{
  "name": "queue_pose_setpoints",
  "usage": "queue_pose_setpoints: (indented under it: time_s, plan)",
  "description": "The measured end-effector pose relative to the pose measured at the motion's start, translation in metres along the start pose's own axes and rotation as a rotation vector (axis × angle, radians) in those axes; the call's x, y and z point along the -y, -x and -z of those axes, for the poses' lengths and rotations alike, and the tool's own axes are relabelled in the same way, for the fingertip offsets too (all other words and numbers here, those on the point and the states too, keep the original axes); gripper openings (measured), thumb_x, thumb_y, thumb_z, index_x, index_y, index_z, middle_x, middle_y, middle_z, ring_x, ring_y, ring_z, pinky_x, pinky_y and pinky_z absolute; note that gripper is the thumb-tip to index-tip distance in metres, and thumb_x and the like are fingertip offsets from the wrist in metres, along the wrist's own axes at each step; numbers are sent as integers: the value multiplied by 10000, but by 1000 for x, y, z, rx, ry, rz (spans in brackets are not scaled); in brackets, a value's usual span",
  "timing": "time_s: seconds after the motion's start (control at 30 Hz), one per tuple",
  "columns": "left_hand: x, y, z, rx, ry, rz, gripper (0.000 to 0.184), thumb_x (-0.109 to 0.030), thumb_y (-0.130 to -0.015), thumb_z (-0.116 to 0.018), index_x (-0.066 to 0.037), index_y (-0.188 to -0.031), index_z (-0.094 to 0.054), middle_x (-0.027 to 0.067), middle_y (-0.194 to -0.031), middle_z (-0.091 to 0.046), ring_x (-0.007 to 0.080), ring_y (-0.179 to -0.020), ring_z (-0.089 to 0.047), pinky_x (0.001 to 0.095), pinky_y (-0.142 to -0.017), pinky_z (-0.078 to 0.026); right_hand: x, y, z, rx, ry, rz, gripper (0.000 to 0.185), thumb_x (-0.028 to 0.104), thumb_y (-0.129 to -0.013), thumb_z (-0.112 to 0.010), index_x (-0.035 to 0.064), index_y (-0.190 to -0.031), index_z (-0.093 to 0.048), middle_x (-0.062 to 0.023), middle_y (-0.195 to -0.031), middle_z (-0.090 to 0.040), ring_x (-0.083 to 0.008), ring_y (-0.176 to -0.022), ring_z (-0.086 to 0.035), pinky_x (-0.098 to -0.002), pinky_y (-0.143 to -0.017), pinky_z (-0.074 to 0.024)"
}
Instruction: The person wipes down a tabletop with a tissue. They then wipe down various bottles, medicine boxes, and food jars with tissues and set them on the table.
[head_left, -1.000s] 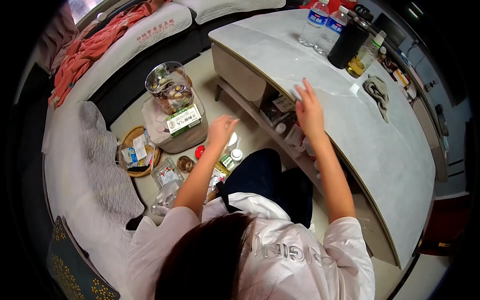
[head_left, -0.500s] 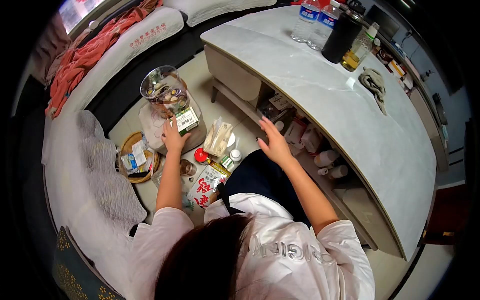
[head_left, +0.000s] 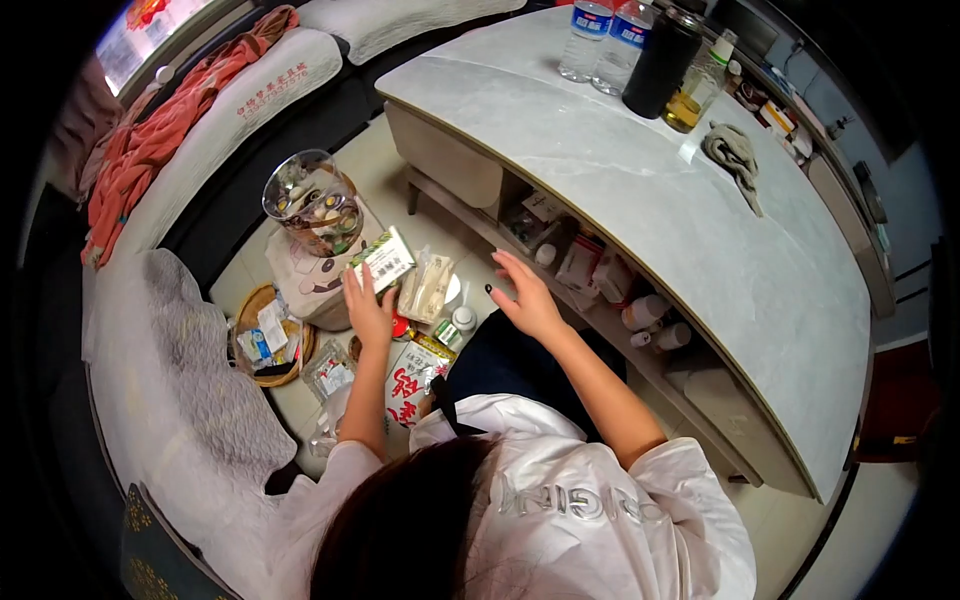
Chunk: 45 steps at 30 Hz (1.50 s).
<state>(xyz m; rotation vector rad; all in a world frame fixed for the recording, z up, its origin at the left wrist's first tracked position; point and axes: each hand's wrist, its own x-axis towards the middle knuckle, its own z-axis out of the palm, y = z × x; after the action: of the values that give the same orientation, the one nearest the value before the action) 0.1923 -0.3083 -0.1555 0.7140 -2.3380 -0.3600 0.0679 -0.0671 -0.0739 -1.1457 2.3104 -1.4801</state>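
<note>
My left hand (head_left: 371, 312) grips a small white and green box (head_left: 387, 259) with dark print, raised beside the padded stool (head_left: 306, 284). A clear round container (head_left: 313, 203) filled with small items stands on that stool. Apart from everything, my right hand (head_left: 527, 296) hovers near the table's shelf, fingers spread and nothing in it. Between my hands lies a clear bag of pale, flat pieces (head_left: 428, 290). Close to it are a white-capped bottle (head_left: 464, 319), a red lid (head_left: 402, 328) partly behind my left hand, and a white packet with red lettering (head_left: 414, 379).
A wicker basket (head_left: 268, 372) of packets sits on the floor at left, by the quilt-covered sofa (head_left: 200, 330). The low table (head_left: 640, 190) carries water bottles (head_left: 585, 38), a black flask (head_left: 662, 62) and a grey cloth (head_left: 733, 160). Boxes and white bottles (head_left: 645, 312) fill its open shelf.
My left hand has lifted the box off the stool and moved it right, toward me. My right hand has shifted slightly left in view, still spread.
</note>
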Motion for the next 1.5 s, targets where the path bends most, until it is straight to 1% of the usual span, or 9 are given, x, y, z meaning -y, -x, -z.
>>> queue_pose_setpoints:
  time_s: [0.27,0.33,0.83,0.93,1.03,1.13,1.33,1.4,1.5]
  plan:
    - [-142,-14,36,-17,323,-314,695,-163,-623,-725,-83,-1252,-438,219,-1310,-343,399,-1210,-320,434,-970,-305,43,-22,45,-242,-275,-49,443,155,-817,-541,4,-1220,-435,-185,-1103,-558,-213,-946,-584,-301,-794,-456]
    - [-164,-19,33,-38,386,-356,686,-159,-617,-731,-79,-1239,-453,218,-1305,-352,397,-1205,-331,431,-965,-311,57,-16,66,-268,-198,-118,419,174,-827,-520,8,-1208,-460,-169,-1004,-603,-151,-813,-591,-255,-729,-450]
    - [-279,-36,10,-27,582,-535,637,-97,-631,-708,-55,-1220,-471,218,-1300,-366,408,-1200,-338,415,-949,-336,55,5,149,-718,-243,-156,346,104,-855,-463,-12,-1180,-494,-84,-886,-623,-75,-729,-513,-224,-667,-435]
    - [-305,-42,8,-1,631,-534,639,-111,-638,-710,-56,-1225,-465,224,-1296,-366,400,-1196,-348,411,-940,-347,61,3,166,-703,-305,-170,399,103,-848,-452,-27,-1225,-436,-153,-1043,-585,-165,-892,-551,-255,-789,-425]
    - [-333,-56,2,47,678,-568,644,-126,-643,-710,-59,-1232,-456,231,-1296,-362,389,-1194,-356,401,-933,-357,48,-5,186,-758,68,38,482,115,-833,-464,-48,-1270,-347,-226,-1236,-444,-281,-1143,-444,-299,-942,-337]
    - [-360,-70,-5,86,676,-619,637,-157,-650,-709,-45,-1224,-456,187,-1278,-406,364,-1197,-365,380,-925,-369,38,-4,224,-640,25,-13,561,135,-819,-488,-67,-1294,-270,-255,-1339,-285,-329,-1263,-274,-316,-1016,-238]
    - [-403,-91,-31,159,610,-726,574,-222,-688,-693,-27,-1187,-484,121,-1255,-456,338,-1196,-376,357,-908,-388,-14,-6,279,-531,-115,-186,646,131,-803,-520,-28,-1340,-200,-194,-1325,-349,-240,-1204,-361,-279,-981,-274]
    - [-421,-107,-43,298,642,-730,648,-331,-660,-713,-23,-1183,-487,178,-1296,-386,344,-1206,-354,371,-935,-358,-23,-6,304,-541,-196,-188,643,122,-799,-528,-11,-1344,-215,-175,-1311,-375,-216,-1173,-388,-268,-965,-292]
    - [-452,-157,-61,422,692,-690,841,-425,-597,-737,-28,-1258,-401,253,-1333,-281,349,-1215,-328,398,-976,-303,-13,-7,342,-656,-323,-315,558,103,-809,-536,62,-1324,-323,-81,-1132,-524,-130,-932,-532,-256,-769,-453]
